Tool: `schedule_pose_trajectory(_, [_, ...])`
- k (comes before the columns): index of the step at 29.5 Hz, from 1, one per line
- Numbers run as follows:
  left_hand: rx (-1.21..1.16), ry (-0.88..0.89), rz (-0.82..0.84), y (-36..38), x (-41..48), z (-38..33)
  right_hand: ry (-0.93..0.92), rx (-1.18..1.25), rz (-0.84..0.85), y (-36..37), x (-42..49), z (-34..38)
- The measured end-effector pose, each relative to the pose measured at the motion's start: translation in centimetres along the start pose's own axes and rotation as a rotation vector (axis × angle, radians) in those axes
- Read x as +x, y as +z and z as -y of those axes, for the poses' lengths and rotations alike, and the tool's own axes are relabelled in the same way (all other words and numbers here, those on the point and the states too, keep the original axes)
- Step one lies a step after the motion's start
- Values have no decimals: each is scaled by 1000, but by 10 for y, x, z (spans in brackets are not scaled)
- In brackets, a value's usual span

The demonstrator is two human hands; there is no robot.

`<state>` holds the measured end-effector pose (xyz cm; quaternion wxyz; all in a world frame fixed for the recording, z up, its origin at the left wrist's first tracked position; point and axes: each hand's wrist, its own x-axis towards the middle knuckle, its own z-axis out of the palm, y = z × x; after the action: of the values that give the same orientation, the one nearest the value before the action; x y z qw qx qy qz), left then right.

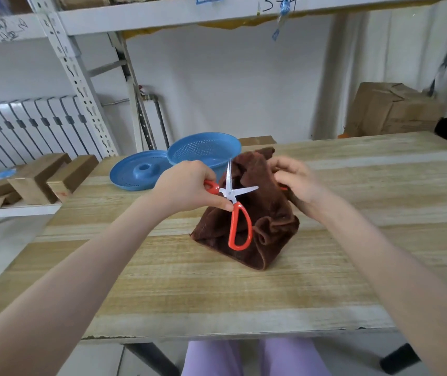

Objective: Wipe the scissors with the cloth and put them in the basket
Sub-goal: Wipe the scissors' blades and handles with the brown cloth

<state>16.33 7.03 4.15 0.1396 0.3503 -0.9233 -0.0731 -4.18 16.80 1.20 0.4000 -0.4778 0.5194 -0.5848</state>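
Red-handled scissors [237, 213] hang above the wooden table [216, 289], blades spread open and pointing up and to the right. My left hand [189, 187] grips one red handle; the other handle loop dangles free. A dark brown cloth [268, 213] is lifted off the table behind the scissors, its lower folds still resting on the wood. My right hand [297, 181] grips the cloth's upper part. A blue perforated basket [203, 150] stands just behind the hands.
A blue perforated lid [138, 172] lies left of the basket. Wooden blocks [43, 177] sit on a lower shelf at left. A cardboard box [393, 109] and metal shelving stand behind the table. My lap shows below the table's front edge.
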Motion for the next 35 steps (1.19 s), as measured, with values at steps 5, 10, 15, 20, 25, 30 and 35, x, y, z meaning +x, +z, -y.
schedule_pose_trajectory(5, [58,8,-23,1,3,-1,-70,-559,63,16,8,-12])
schedule_pose_trajectory(10, [37,21,-16,0,2,-1,-106,-599,160,23,7,-10])
schedule_pose_trajectory(15, [-14,49,23,0,0,-1,-101,-501,152,14,8,-7])
schedule_pose_trajectory(20, [-3,32,65,-1,-5,10,-66,-458,94,-10,10,-15])
schedule_pose_trajectory(25, [20,29,56,-1,-8,10,-151,-422,144,6,8,-13])
schedule_pose_trajectory(30, [67,12,44,0,-8,7,-165,-689,232,23,6,-16])
schedule_pose_trajectory(35, [6,27,70,2,-11,8,-155,-610,248,16,4,-17])
